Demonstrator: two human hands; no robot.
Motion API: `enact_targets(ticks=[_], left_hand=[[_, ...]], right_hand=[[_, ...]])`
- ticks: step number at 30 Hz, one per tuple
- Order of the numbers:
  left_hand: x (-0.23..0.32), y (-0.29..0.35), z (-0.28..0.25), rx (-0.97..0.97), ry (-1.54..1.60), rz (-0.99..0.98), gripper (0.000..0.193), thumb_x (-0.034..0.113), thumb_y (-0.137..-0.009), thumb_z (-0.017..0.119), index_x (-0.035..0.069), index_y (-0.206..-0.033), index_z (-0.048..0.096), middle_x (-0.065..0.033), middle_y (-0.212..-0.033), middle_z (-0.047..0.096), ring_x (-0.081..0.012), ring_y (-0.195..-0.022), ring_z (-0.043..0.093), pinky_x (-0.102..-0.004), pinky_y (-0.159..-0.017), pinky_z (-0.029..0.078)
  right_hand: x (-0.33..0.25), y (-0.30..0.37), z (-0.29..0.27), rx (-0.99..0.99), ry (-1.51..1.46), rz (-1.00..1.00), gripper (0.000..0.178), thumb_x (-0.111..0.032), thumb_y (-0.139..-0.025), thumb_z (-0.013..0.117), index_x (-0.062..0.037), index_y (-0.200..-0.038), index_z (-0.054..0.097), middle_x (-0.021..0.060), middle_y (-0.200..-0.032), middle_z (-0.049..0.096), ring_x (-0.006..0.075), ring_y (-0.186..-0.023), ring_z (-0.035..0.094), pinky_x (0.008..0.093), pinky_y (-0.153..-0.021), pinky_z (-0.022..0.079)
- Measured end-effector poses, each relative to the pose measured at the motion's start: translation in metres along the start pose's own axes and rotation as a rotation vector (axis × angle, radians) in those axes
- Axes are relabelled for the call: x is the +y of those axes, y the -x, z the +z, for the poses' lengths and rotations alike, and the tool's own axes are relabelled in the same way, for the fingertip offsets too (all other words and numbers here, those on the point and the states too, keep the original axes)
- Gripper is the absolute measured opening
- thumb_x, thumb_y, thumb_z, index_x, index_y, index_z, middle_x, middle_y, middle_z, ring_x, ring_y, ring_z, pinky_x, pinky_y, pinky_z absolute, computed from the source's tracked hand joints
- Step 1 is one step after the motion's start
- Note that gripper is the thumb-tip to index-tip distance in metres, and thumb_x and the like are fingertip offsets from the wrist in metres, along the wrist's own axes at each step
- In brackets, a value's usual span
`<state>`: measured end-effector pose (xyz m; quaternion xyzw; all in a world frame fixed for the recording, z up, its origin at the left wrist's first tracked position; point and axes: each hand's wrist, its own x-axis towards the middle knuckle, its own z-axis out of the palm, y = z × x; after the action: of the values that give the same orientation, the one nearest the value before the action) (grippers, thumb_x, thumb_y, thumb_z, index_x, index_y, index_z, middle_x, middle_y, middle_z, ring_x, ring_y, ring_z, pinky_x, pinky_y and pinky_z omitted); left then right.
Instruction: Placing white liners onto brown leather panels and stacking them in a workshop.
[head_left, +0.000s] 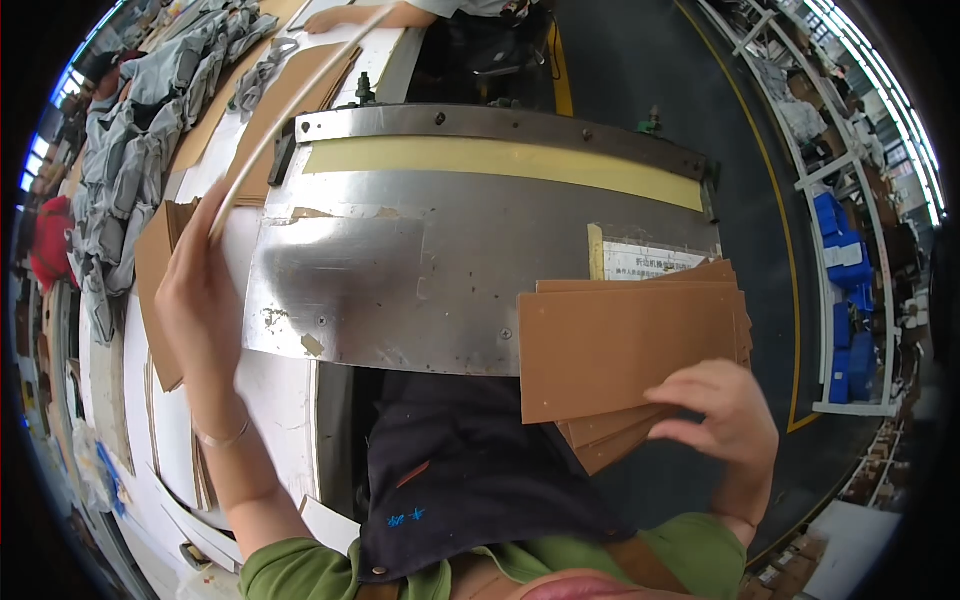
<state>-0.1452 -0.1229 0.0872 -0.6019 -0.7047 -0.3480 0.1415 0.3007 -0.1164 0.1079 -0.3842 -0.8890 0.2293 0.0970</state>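
My left hand (198, 285) is raised at the left end of a steel machine bed (460, 270). Its fingers close on the lower end of a long, thin, pale strip (290, 112), which slants up and away to the right; it may be a sheet seen edge-on. On the bed's near right corner lies a fanned stack of brown cardboard panels (625, 345), overhanging the front edge. Beside the stack's right edge is my right hand (720, 405), thumb and forefinger apart, fingertips at the top panel. Whether they touch it I cannot tell.
A steel clamping bar (480, 125) with a pale yellow strip runs along the bed's far side. More brown panels (155, 280) stand at the left on a white table (275, 420). Grey cloth pieces (130, 170) lie beyond. Another person's hand (335, 18) rests at the top. Shelves with blue bins (842, 240) stand right.
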Motion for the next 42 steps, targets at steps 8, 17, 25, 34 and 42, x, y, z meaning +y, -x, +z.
enact_targets(ticks=[8,17,25,34,42], left_hand=[[0.112,-0.008,0.171,-0.716,-0.162,0.581,0.05,0.019,-0.088,0.059,0.011,-0.136,0.049,-0.01,-0.148,0.043,-0.0415,-0.13,0.046,-0.0484,-0.101,0.044],[0.096,-0.003,0.173,-0.612,-0.121,0.414,0.059,0.052,-0.09,0.056,0.024,-0.141,0.045,-0.0181,-0.149,0.037,-0.0563,-0.13,0.036,-0.0679,-0.1,0.034],[0.092,-0.013,0.181,-0.651,-0.148,0.431,0.066,0.059,-0.09,0.052,0.026,-0.146,0.04,-0.0165,-0.151,0.035,-0.0536,-0.134,0.033,-0.0674,-0.103,0.03],[0.092,-0.011,0.176,-0.701,-0.128,0.404,0.066,0.058,-0.091,0.052,0.027,-0.147,0.038,-0.0137,-0.15,0.035,-0.0433,-0.139,0.03,-0.0667,-0.105,0.027],[0.096,-0.005,0.172,-0.739,0.012,0.53,0.069,0.053,-0.083,0.064,0.026,-0.143,0.043,-0.0104,-0.143,0.041,-0.038,-0.134,0.038,-0.0601,-0.103,0.031]], right_hand=[[0.03,-0.167,0.022,0.391,-0.087,-0.24,0.006,-0.006,-0.082,0.07,-0.0034,-0.088,0.07,0.0109,-0.084,0.07,0.0265,-0.077,0.066,0.0339,-0.072,0.051],[0.092,-0.184,0.078,0.155,0.484,0.15,0.047,-0.034,-0.098,0.051,-0.0191,-0.142,0.047,0.0097,-0.15,0.041,0.0325,-0.137,0.038,0.0484,-0.107,0.033],[0.106,-0.199,0.084,0.242,0.578,0.103,0.046,-0.033,-0.098,0.05,-0.0188,-0.141,0.048,0.0105,-0.147,0.043,0.0315,-0.135,0.039,0.0449,-0.105,0.034],[0.098,-0.196,0.083,0.297,0.587,0.054,0.042,-0.03,-0.096,0.053,-0.0178,-0.136,0.054,0.008,-0.13,0.049,0.0263,-0.119,0.047,0.043,-0.098,0.038],[0.105,-0.24,0.048,0.144,0.161,0.134,0.046,-0.036,-0.079,0.075,-0.0126,-0.116,0.062,0.0086,-0.105,0.06,0.0263,-0.104,0.058,0.0387,-0.088,0.046]])
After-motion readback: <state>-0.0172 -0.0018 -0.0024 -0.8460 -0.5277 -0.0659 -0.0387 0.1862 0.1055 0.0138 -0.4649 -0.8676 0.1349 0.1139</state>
